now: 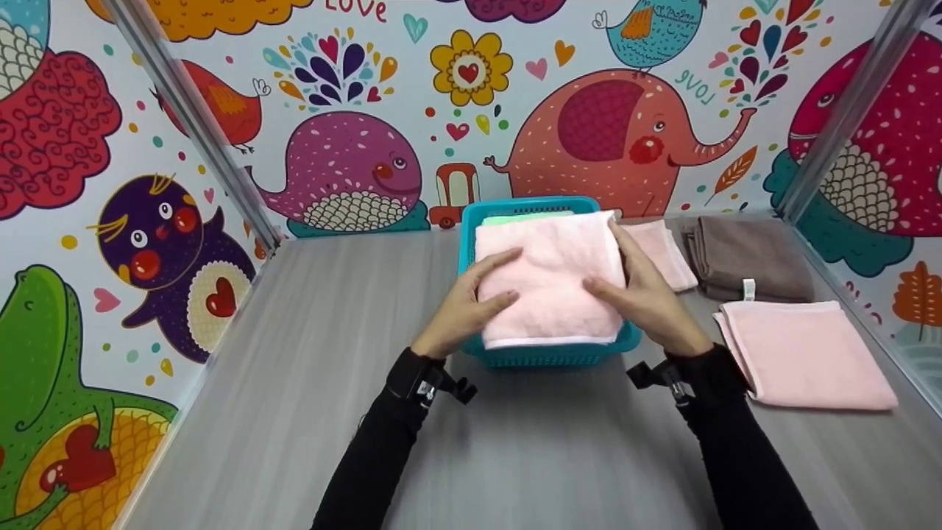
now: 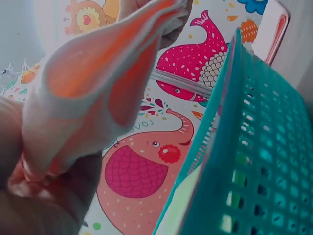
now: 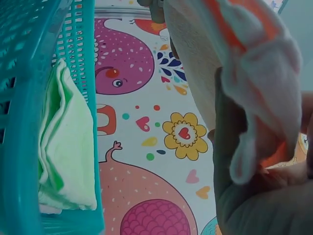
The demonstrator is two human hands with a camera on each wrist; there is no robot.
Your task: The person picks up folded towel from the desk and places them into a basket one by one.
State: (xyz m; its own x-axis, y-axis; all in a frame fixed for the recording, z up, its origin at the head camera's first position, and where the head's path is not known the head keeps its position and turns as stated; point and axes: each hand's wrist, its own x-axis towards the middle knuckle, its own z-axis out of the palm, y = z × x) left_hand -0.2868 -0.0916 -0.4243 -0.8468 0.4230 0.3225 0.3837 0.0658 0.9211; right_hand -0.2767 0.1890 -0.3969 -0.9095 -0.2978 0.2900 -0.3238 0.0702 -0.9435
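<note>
A folded pink towel (image 1: 548, 283) is held above a teal plastic basket (image 1: 556, 357). My left hand (image 1: 464, 305) grips its left edge, thumb on top and fingers partly hidden beneath. On the opposite edge my right hand (image 1: 644, 294) pinches the towel the same way. Both wrist views show the towel's folded layers (image 2: 93, 93) pressed between thumb and fingers, raised over the basket's rim. Inside the basket lies a folded light green towel (image 3: 71, 147), with a sliver of pink cloth under it.
Right of the basket, a small pink towel (image 1: 659, 254) and a folded brown towel (image 1: 751, 258) lie at the back. Nearer, another folded pink towel (image 1: 809, 357) rests on the grey table (image 1: 316, 383). Cartoon-printed walls (image 1: 353, 169) enclose the back and sides.
</note>
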